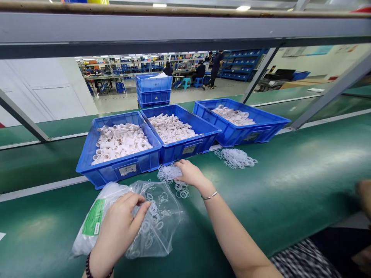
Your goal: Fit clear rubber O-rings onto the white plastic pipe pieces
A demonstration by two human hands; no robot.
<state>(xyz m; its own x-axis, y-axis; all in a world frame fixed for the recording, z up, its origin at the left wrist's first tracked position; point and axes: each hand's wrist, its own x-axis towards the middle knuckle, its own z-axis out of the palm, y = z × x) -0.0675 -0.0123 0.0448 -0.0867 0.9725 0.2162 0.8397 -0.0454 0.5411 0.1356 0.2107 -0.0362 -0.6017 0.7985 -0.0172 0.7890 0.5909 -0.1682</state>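
Three blue bins [185, 148] of white tube parts line the green bench's [290, 185] far edge. Left hand [120, 224] pinches clear ring bag [156, 227] near front edge. Right hand [189, 173], fingers curled, rests on loose ring pile [168, 173]; second pile [236, 157] lies right.

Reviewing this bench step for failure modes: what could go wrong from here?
1. The left hand pinches the open clear bag lying flat; rings inside could slide out.
2. The right hand rests on a loose pile of rings on the green belt; strays may scatter.
3. A second ring pile lies nearby; the two could mix.
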